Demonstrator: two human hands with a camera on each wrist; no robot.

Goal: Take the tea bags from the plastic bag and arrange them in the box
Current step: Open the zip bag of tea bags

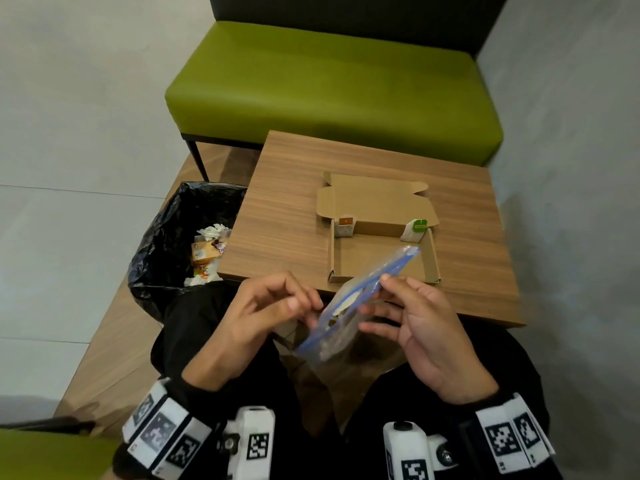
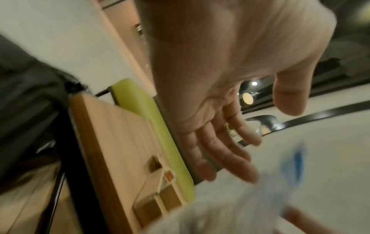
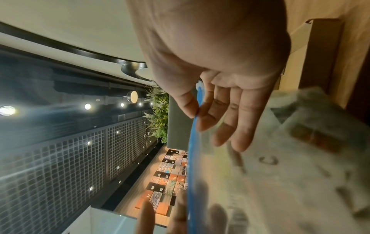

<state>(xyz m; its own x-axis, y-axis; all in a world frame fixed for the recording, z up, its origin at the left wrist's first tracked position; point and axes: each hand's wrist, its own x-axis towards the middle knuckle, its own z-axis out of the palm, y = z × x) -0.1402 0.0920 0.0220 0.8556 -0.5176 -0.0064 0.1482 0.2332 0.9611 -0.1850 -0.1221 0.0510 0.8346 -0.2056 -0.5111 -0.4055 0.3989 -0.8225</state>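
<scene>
A clear plastic bag [image 1: 346, 317] with a blue zip strip hangs over my lap at the table's front edge, and pale tea bags show inside it. My right hand [image 1: 375, 292] pinches the zip strip between thumb and forefinger, which the right wrist view shows at the pinch [image 3: 197, 115] on the strip [image 3: 192, 158]. My left hand [image 1: 304, 304] is at the bag's other side with loosely bent fingers [image 2: 236, 167] holding nothing. The open cardboard box [image 1: 429, 258] sits on the table. In it stand a red-tagged tea bag [image 1: 344, 226] back left and a green-tagged one [image 1: 415, 231] back right.
The small wooden table [image 1: 287, 216] has a bin with a black liner [image 1: 173, 237] full of rubbish at its left. A green bench [image 1: 332, 88] stands behind the table, and a grey wall [image 1: 571, 168] closes the right side. The box lid lies folded back.
</scene>
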